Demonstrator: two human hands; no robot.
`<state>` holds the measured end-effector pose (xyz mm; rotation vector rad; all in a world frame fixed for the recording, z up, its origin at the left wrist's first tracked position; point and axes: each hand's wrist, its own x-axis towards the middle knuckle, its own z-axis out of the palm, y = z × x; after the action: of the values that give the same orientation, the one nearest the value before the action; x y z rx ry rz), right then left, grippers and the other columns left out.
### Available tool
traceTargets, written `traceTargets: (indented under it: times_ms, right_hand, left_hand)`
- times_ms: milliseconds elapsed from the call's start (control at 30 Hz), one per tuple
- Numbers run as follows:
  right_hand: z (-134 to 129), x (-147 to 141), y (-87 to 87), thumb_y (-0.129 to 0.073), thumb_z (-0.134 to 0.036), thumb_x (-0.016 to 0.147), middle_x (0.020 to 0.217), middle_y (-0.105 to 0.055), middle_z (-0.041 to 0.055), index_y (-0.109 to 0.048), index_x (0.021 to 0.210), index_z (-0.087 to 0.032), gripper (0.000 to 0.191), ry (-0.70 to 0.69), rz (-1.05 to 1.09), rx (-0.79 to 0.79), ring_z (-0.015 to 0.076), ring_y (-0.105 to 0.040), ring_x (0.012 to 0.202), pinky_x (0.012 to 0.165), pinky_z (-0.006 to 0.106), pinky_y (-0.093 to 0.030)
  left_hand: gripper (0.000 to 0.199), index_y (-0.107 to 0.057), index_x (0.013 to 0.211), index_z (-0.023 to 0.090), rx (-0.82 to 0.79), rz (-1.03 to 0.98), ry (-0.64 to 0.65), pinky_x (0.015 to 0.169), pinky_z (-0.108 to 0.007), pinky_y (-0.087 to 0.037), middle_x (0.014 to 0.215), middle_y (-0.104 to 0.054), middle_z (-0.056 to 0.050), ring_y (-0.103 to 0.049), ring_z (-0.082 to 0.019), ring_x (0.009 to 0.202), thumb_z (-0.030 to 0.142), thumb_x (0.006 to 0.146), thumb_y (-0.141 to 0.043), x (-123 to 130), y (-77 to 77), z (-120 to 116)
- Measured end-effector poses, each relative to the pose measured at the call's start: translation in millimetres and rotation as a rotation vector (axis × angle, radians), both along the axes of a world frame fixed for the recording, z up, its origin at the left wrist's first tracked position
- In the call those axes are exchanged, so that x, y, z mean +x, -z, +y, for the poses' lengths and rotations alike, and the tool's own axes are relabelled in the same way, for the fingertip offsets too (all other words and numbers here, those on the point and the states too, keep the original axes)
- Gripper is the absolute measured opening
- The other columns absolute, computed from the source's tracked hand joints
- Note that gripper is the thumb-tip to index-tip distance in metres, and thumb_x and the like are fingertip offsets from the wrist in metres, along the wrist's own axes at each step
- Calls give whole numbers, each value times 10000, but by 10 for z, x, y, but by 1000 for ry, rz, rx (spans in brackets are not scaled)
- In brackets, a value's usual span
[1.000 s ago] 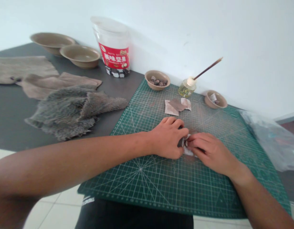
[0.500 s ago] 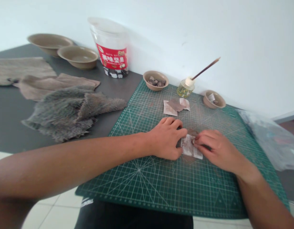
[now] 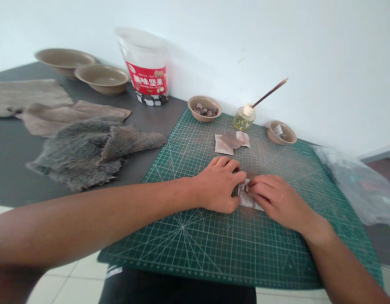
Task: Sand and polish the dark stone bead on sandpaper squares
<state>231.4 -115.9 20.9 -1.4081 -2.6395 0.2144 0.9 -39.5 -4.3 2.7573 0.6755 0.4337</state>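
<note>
- Left hand (image 3: pixel 217 185): curled at the pale sheet (image 3: pixel 246 201); its hold cannot be told.
- Right hand (image 3: pixel 279 204): grip pinched around a small piece (image 3: pixel 247 188), probably light, hard; hold its sides.

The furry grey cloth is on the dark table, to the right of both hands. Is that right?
Not the right: the head view shows the furry grey cloth to the left of both hands, left hand and right hand. It is on the dark table.

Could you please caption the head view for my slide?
Right hand pinching a small piece over a pale sheet beside left hand, green mat beneath.
</note>
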Motion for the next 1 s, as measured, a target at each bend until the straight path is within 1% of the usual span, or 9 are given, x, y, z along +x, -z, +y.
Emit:
traceTargets:
  times_ms: [67, 233, 333, 400, 567, 733, 867, 933, 1000]
  right_hand:
    - [7, 13, -7, -518, -210, 1013, 1008, -682, 74, -641, 947, -200, 140, 54, -36, 24, 232, -604, 943, 829, 401, -420]
    - [-11, -24, 12, -511, -197, 1017, 996, -684, 34, -634, 925, -217, 155, -113, 59, -126, 197, -618, 927, 824, 370, -434]
    - [28, -20, 41, -521, -203, 1011, 1060, -681, 64, -629, 951, -203, 123, 12, 48, -8, 226, -618, 975, 846, 392, -443]
    - [53, 5, 34, -533, -201, 1001, 1012, -673, 73, -628, 933, -196, 117, 97, 18, 20, 231, -612, 935, 830, 396, -451]
    - [8, -27, 3, -503, -170, 1007, 969, -664, 48, -625, 905, -206, 164, -81, 115, -164, 197, -608, 905, 805, 353, -478]
    - [15, 2, -34, -506, -204, 1010, 1013, -671, 75, -636, 940, -203, 148, 29, 65, -76, 226, -609, 947, 831, 390, -483]
    - [12, -3, -42, -523, -191, 1001, 954, -677, 40, -650, 911, -220, 158, -135, 121, -240, 182, -627, 866, 767, 330, -494]
    - [24, -12, -22, -515, -200, 1007, 1011, -686, 55, -650, 929, -215, 156, -99, 143, -166, 202, -633, 937, 830, 357, -498]
    - [45, 5, -14, -512, -204, 1007, 1043, -683, 75, -647, 946, -208, 148, 15, 117, -68, 227, -625, 976, 859, 392, -493]
  left_hand:
    - [349, -602, 1070, 212, 5, 6, -10, 1028, -509, -397, 1271, -545, -105, -489, -342, 1191, 411, 786, -639, 0, 2, -1]
    - [365, -601, 1076, 210, 2, 0, 5, 1041, -499, -388, 1271, -543, -103, -486, -340, 1195, 429, 787, -643, -4, 0, -3]
    - [359, -604, 1078, 211, -3, 5, 0, 1036, -500, -389, 1269, -543, -103, -486, -342, 1195, 418, 787, -642, -3, -5, -2]
    - [358, -605, 1077, 211, -4, 10, -8, 1031, -502, -391, 1269, -543, -104, -483, -344, 1199, 414, 785, -645, -1, -6, 0]
    - [358, -606, 1074, 210, 2, -6, 7, 1035, -497, -391, 1267, -546, -104, -487, -338, 1192, 422, 788, -642, 2, 2, -1]
    - [351, -607, 1068, 209, 11, -4, -13, 1035, -507, -385, 1268, -547, -108, -485, -343, 1192, 411, 785, -648, 1, 9, -5]
    - [356, -610, 1070, 207, 9, -8, 3, 1028, -493, -393, 1264, -548, -106, -494, -337, 1181, 420, 787, -646, 0, 7, -8]
    - [360, -612, 1085, 209, 11, -8, 1, 1023, -493, -395, 1260, -550, -105, -496, -337, 1180, 417, 793, -637, 0, 10, -9]
    - [364, -613, 1099, 214, 16, -6, -9, 1019, -500, -393, 1256, -550, -105, -492, -341, 1185, 412, 794, -635, 2, 13, -8]
